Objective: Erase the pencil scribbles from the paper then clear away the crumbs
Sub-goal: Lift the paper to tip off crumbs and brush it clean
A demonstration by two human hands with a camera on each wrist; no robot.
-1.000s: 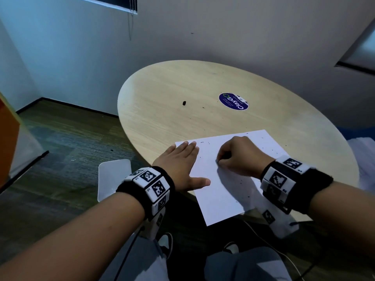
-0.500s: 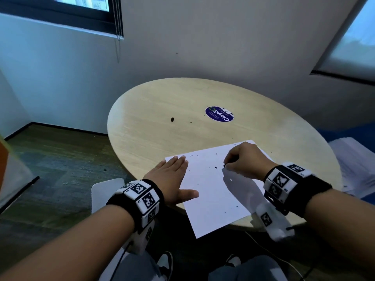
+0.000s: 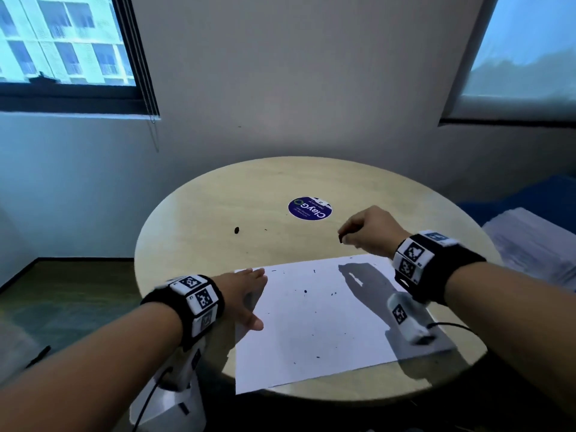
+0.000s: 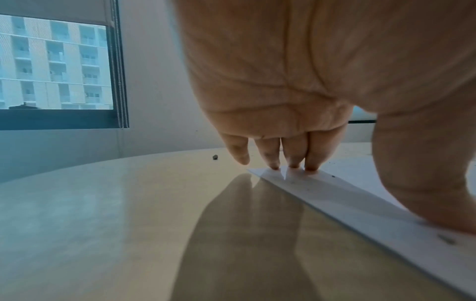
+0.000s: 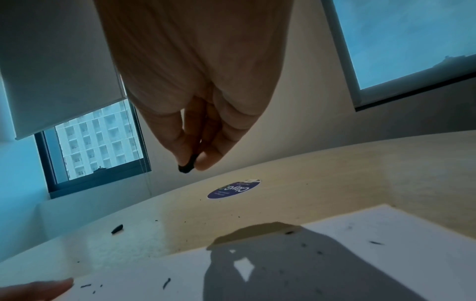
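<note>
A white sheet of paper [image 3: 314,325] lies on the round wooden table [image 3: 199,232], dotted with several dark eraser crumbs [image 3: 305,291]. My left hand [image 3: 246,294] lies flat with straight fingers pressing the paper's left edge [image 4: 335,195]; its fingertips [image 4: 291,165] sit on the near corner. My right hand [image 3: 364,232] hovers above the table beyond the paper's far edge, pinching a small black eraser [image 3: 340,240] between thumb and fingers; the right wrist view shows the eraser [image 5: 187,165] poking out below the fingertips. No pencil scribbles are visible on the sheet.
A dark lump [image 3: 237,230] lies on the table left of a round blue sticker [image 3: 309,208]. A stack of white papers [image 3: 536,244] sits off the table to the right. Walls and windows stand behind; the floor lies to the left.
My right hand has lifted off the paper and moved away past its far edge, still pinching the eraser. My left hand stays on the paper's left edge. The head view has tilted upward.
</note>
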